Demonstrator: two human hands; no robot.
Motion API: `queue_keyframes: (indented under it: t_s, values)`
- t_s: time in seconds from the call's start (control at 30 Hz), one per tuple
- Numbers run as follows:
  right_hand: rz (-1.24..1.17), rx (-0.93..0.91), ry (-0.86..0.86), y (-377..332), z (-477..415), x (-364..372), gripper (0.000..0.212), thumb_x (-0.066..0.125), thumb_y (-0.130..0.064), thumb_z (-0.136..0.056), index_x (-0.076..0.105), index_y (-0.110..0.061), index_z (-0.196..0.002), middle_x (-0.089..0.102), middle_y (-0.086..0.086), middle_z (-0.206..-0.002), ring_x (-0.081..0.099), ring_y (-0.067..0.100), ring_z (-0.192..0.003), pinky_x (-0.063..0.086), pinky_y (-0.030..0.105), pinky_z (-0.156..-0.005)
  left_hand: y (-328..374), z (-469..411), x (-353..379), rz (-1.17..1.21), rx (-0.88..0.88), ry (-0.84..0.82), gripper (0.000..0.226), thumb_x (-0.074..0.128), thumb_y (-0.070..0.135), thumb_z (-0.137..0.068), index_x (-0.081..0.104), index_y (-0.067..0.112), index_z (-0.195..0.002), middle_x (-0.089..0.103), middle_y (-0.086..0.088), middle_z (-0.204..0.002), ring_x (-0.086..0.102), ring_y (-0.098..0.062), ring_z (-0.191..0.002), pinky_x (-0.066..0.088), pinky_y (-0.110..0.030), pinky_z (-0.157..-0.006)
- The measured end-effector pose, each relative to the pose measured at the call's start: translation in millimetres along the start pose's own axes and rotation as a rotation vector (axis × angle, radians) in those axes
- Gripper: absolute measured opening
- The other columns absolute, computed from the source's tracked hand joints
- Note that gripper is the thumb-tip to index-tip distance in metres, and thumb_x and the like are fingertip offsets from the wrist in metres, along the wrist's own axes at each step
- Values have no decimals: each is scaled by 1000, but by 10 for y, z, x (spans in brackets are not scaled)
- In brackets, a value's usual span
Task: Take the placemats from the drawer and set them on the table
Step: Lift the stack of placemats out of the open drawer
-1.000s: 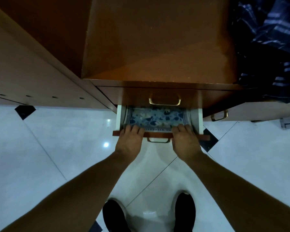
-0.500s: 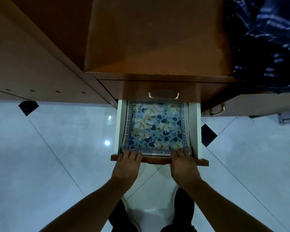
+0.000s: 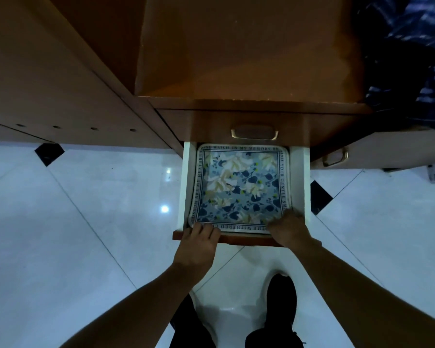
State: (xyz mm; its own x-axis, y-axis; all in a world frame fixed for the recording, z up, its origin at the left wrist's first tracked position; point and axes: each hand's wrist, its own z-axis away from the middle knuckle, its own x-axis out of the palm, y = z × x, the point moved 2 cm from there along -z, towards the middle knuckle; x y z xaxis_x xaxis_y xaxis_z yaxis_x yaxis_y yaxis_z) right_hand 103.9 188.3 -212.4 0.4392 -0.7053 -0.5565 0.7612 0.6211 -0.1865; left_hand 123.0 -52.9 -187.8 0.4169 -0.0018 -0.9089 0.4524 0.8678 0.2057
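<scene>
The wooden drawer point(image 3: 244, 239) is pulled far out, with white inner walls. Inside it lies a stack of placemats point(image 3: 240, 187); the top one is square, with a blue and cream flower print and a border of lettering. My left hand point(image 3: 199, 243) grips the drawer's front edge at the left, its fingers hooked over the rim next to the mat's near left corner. My right hand point(image 3: 290, 231) reaches over the front edge into the drawer. Its fingers are curled on the mat's near right corner, which is hidden under them.
Above the open drawer is a shut drawer with a brass handle point(image 3: 254, 133), under the brown cabinet top point(image 3: 236, 59). Another handle point(image 3: 335, 159) is at the right. A dark striped cloth point(image 3: 412, 59) hangs at the upper right. My black shoes point(image 3: 279, 297) stand on white floor tiles.
The drawer slid out from barely open to far out, uncovering the whole top mat. My right hand left the front edge and went into the drawer onto the mat's corner.
</scene>
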Motion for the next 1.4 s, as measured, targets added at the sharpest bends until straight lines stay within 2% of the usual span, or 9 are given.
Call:
queue_keyframes:
  t_s: [0.1, 0.3, 0.4, 0.47, 0.57, 0.83, 1.03, 1.27, 1.4]
  values:
    - [-63, 84, -2, -66, -108, 46, 77, 72, -45, -73, 42, -7, -132, 53, 18, -129, 54, 36, -115, 50, 39, -93, -17, -36, -46, 47, -15, 32, 29, 61, 28, -83, 59, 14, -109, 65, -7, -103, 58, -28, -98, 50, -48, -93]
    - [-32, 209, -61, -243, -323, 51, 58, 51, -39, -84, 47, -5, -130, 54, 16, -129, 53, 28, -95, 42, 33, -80, -66, -72, -59, 96, -51, 38, 39, 37, 40, -88, 60, 14, -106, 64, -7, -100, 56, -27, -96, 47, -44, -95]
    - [42, 181, -131, -396, -333, 40, 52, 41, -36, -96, 40, -5, -138, 48, 20, -137, 49, 34, -115, 41, 37, -94, -72, -78, -46, 110, -59, 36, 39, 36, 40, -88, 60, 14, -105, 64, -6, -100, 55, -26, -96, 46, -44, -95]
    - [52, 194, -175, -388, -377, 85, 60, 51, -37, -93, 36, -6, -142, 45, 19, -139, 45, 36, -123, 40, 38, -104, -71, -82, -35, 120, -67, 30, 38, 38, 40, -88, 60, 14, -105, 63, -6, -100, 54, -25, -96, 46, -43, -94]
    - [29, 235, -144, -313, -477, 130, 81, 63, -51, -78, 38, -7, -142, 48, 17, -135, 50, 34, -117, 46, 37, -96, -86, -85, -26, 143, -83, 19, 34, 43, 40, -89, 59, 15, -107, 62, -5, -103, 52, -24, -99, 45, -41, -93]
    - [-362, 284, -176, -273, -520, -55, 56, 64, -29, -90, 47, -2, -135, 48, 17, -137, 49, 32, -118, 40, 35, -99, -141, -105, -3, 187, -92, 3, 33, 47, 41, -88, 59, 16, -106, 62, -6, -102, 52, -25, -99, 46, -41, -91]
    - [-457, 326, -237, -294, -434, -106, 39, 66, -25, -89, 56, 0, -117, 54, 14, -110, 50, 27, -96, 37, 33, -82, -161, -123, 2, 230, -99, -28, 42, 39, 46, -87, 58, 16, -108, 60, -6, -103, 51, -26, -101, 47, -42, -90]
    - [-670, 382, -272, -158, -381, -102, 56, 89, -31, -55, 66, -8, -101, 69, 17, -105, 65, 34, -98, 49, 48, -97, -177, -141, 5, 248, -105, -58, 43, 39, 47, -85, 58, 14, -105, 60, -7, -102, 51, -27, -101, 46, -43, -93]
    - [-691, 273, -164, -225, -289, -158, 44, 82, -15, -72, 62, 1, -108, 62, 12, -107, 57, 22, -78, 44, 35, -84, -185, -161, 34, 297, -145, -120, 47, 40, 49, -85, 55, 16, -114, 57, -6, -111, 47, -25, -108, 46, -40, -94]
